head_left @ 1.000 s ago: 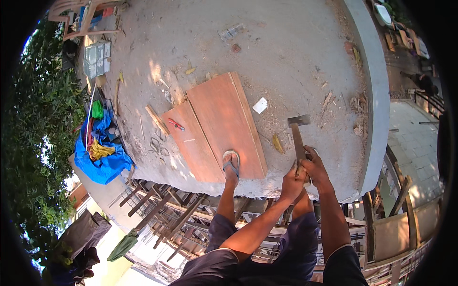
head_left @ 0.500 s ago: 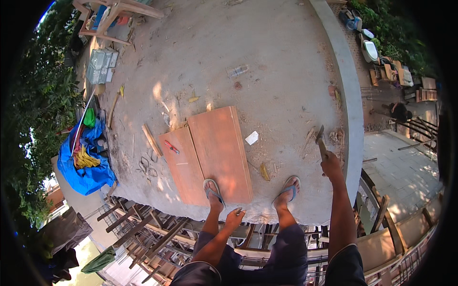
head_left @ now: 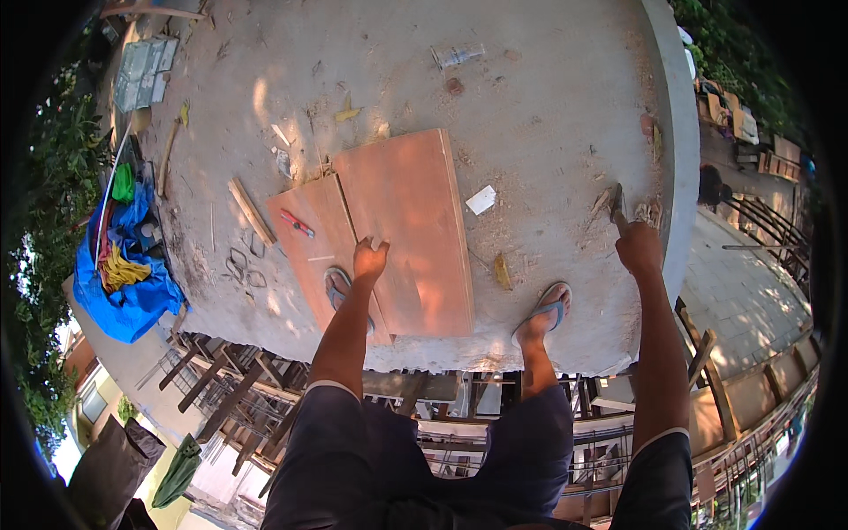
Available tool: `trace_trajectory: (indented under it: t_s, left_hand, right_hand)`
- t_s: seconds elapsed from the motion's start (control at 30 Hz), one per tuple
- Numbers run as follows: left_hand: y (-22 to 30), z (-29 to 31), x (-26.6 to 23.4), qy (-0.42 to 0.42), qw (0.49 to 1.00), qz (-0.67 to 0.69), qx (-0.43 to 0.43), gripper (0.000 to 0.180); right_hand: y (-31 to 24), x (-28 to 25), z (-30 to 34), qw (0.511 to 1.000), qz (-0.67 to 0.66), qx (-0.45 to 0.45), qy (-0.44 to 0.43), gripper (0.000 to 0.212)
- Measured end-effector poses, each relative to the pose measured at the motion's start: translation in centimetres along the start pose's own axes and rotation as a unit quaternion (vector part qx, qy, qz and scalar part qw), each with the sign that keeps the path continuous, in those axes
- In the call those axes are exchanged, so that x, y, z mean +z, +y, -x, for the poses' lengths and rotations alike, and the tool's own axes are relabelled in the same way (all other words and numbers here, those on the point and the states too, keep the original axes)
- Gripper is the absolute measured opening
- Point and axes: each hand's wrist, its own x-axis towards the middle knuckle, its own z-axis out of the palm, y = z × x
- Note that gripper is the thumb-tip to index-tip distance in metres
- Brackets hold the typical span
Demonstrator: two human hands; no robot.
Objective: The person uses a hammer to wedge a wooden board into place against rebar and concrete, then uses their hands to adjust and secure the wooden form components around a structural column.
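On the right, my right hand is closed round the wooden handle of a hammer-like tool, its dark metal head pointing away from me. My left hand hangs over the brown wooden panels, near the seam between them. Its fingers are partly curled, thumb and forefinger a little apart; anything inside is too small to make out. A red utility-knife-like tool lies on the left panel. My left foot in a flip-flop is on that panel; my right foot stands on the concrete.
A wood strip lies left of the panels, a white card to their right. Farther off is a clear plastic bottle. A blue tarp is heaped at left. Behind my feet the slab ends above timber framing; a raised kerb borders the right.
My left hand has swung forward from beside my leg to above the panels. My view has shifted, and my right hand still grips the tool.
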Motion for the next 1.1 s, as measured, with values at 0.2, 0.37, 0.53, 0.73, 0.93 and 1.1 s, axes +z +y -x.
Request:
trace_trajectory:
  t_s: [0.2, 0.37, 0.53, 0.73, 0.93, 1.1]
  left_hand:
    - [3.1, -14.3, -4.7, 0.098, 0.993, -0.063, 0.038, 0.092]
    - [3.9, -20.6, -7.5, 0.052, 0.994, -0.035, 0.085, 0.090]
    - [9.6, -18.1, -6.7, 0.034, 0.995, -0.067, 0.065, 0.085]
    - [20.9, -10.4, -1.0, -0.012, 0.984, 0.012, 0.175, 0.077]
    - [23.8, -3.9, 8.2, 0.077, 0.957, 0.183, 0.210, 0.065]
    - [16.9, -1.7, 8.8, -0.021, 0.973, 0.209, 0.099, 0.033]
  right_hand:
    - [-3.5, 2.1, 1.4, 0.997, 0.056, -0.035, 0.040, 0.018]
    - [-0.1, 1.9, 0.9, 0.998, -0.052, 0.010, 0.047, 0.020]
    - [2.9, 2.7, 0.0, 0.997, -0.016, -0.036, 0.065, 0.015]
    - [-1.6, 0.0, 1.2, 0.987, -0.117, 0.110, -0.013, 0.018]
    - [-2.5, -0.5, 0.6, 0.990, -0.080, 0.109, -0.043, 0.025]
    - [-2.2, -1.0, 1.4, 0.987, -0.091, 0.127, -0.031, 0.021]
